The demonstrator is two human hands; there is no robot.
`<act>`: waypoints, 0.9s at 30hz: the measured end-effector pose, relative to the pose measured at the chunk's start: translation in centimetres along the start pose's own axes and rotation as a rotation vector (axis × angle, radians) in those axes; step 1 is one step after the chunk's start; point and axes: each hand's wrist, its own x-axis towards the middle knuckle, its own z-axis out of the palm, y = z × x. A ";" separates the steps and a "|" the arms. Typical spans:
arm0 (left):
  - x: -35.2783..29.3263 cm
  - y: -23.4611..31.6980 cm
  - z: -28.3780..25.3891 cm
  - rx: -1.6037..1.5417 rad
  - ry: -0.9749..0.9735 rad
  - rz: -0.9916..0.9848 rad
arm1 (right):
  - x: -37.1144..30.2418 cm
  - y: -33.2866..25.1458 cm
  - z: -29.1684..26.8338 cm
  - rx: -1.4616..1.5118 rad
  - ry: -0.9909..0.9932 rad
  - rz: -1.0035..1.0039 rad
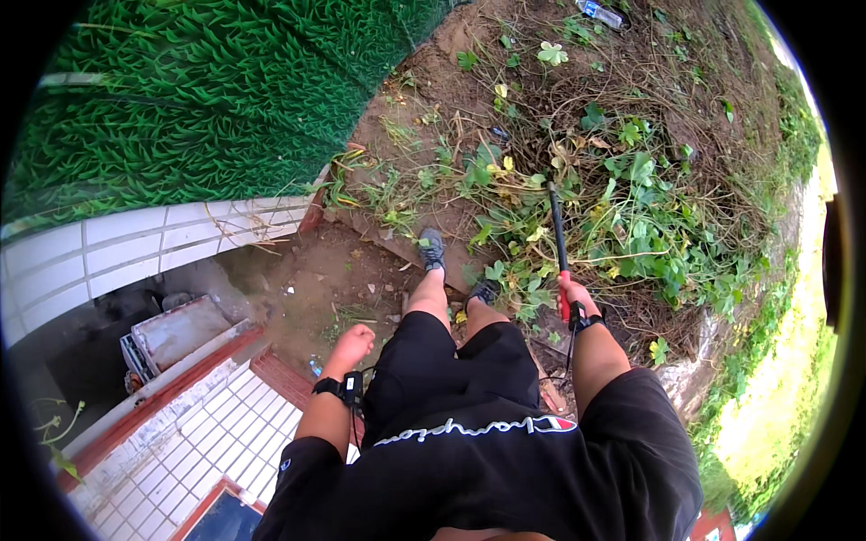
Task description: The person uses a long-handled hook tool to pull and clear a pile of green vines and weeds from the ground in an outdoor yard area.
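Observation:
My right hand (575, 295) is wrapped around the red grip of a long tool with a black shaft (558, 230). The shaft points away from me into a heap of pulled vines and weeds (631, 216), where green leaves mix with dry brown stems. Its far end meets the plants, and I cannot make out what kind of head it has. Beside my left thigh hangs my left hand (354, 344), its fingers curled in with nothing showing in them. Each wrist carries a black strapped device.
A sheet printed with green grass (216, 99) covers the upper left, above a white-tiled wall (135, 243). Below that wall, a dusty box-like object (180, 334) sits in a recess. My shoes (432, 250) stand on bare soil by the vines. A plastic bottle (600, 13) lies far off.

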 end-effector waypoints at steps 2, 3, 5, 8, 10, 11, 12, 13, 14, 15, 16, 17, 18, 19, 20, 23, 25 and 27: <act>0.0 2.1 0.7 -0.001 0.012 0.072 | -2.3 0.4 -1.8 -0.139 -0.036 -0.060; -0.2 3.1 1.1 -0.009 0.014 0.115 | -3.5 0.1 -2.2 -0.179 -0.050 -0.078; -0.8 4.9 2.0 0.008 0.025 0.129 | -4.9 -0.1 -2.2 -0.186 -0.070 -0.104; 0.2 6.1 2.4 -0.039 0.000 0.175 | -6.6 -0.4 -1.1 -0.132 -0.091 -0.119; 1.2 5.8 2.9 -0.110 -0.043 0.160 | -7.8 -0.9 0.4 -0.154 -0.055 -0.102; 1.7 5.5 3.0 -0.105 -0.051 0.149 | -7.9 -1.1 1.2 -0.157 -0.056 -0.093; 2.2 5.4 3.0 -0.100 -0.059 0.138 | -8.0 -1.5 1.9 -0.139 -0.041 -0.124; 2.8 5.4 3.2 -0.089 -0.075 0.126 | -7.5 -1.7 2.3 -0.157 -0.038 -0.121; 3.2 5.2 3.3 -0.101 -0.089 0.121 | -6.7 -1.8 2.9 -0.161 -0.028 -0.120; 3.9 4.5 3.5 -0.121 -0.076 0.123 | -6.0 -1.9 3.4 -0.164 -0.018 -0.118; 4.4 4.7 3.5 -0.126 -0.081 0.098 | -5.7 -2.3 4.0 -0.197 -0.002 -0.139; 4.5 4.3 3.6 -0.140 -0.081 0.064 | -6.2 -3.1 5.1 -0.162 0.003 -0.125; 4.9 4.0 4.0 -0.160 -0.105 0.056 | -7.0 -3.7 5.7 -0.160 0.018 -0.097; 5.9 3.4 3.9 -0.182 -0.115 0.049 | -7.4 -4.5 6.6 -0.161 0.020 -0.075; 6.6 2.8 3.5 -0.203 -0.122 0.041 | -7.6 -5.0 7.4 -0.184 0.020 -0.088; 8.0 2.4 2.0 -0.221 -0.165 -0.025 | -9.4 -7.2 10.0 -0.268 0.060 -0.054; 8.2 2.6 0.7 -0.214 -0.183 -0.058 | -6.6 -6.3 9.8 -0.181 0.013 -0.091; 8.6 2.9 -1.2 -0.200 -0.175 -0.055 | -5.9 -6.6 11.1 -0.179 0.048 -0.085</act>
